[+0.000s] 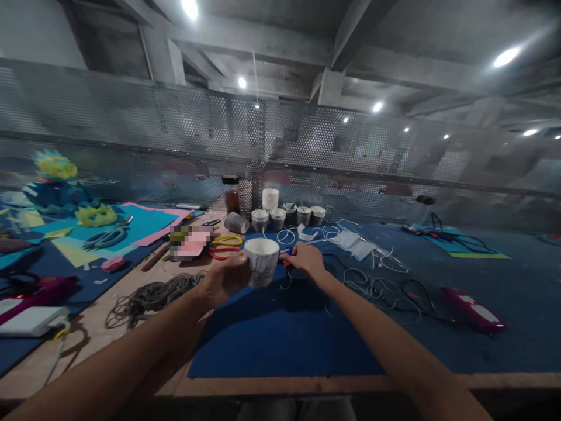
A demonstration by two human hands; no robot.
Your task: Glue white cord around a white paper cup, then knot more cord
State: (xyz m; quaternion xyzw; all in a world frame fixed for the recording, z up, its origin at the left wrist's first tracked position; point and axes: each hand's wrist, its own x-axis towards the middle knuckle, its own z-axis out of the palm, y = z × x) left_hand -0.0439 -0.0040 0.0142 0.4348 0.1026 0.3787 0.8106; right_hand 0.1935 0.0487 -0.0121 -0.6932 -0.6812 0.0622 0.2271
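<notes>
My left hand [225, 279] is closed round the side of a white and grey wrapped paper cup [262, 266], held upright above the blue mat [280, 345]. Just right of the cup, my right hand [308, 261] has its fingers pinched on a small blue and red tool [286, 255] whose tip points toward the cup. Most of the tool is hidden by the fingers. Behind the cup stand several similar cups with thin handles [277, 218], and one wrapped cup [236, 223] lies on its side.
Grey cord [158, 292] lies left of my left hand, near red and yellow scissors [227, 247]. White cords [372, 286] and a purple power strip [473, 309] are at right. A jar [231, 196] stands behind, near a perforated metal screen [307, 146]. Blue scissors [107, 235] lie at left.
</notes>
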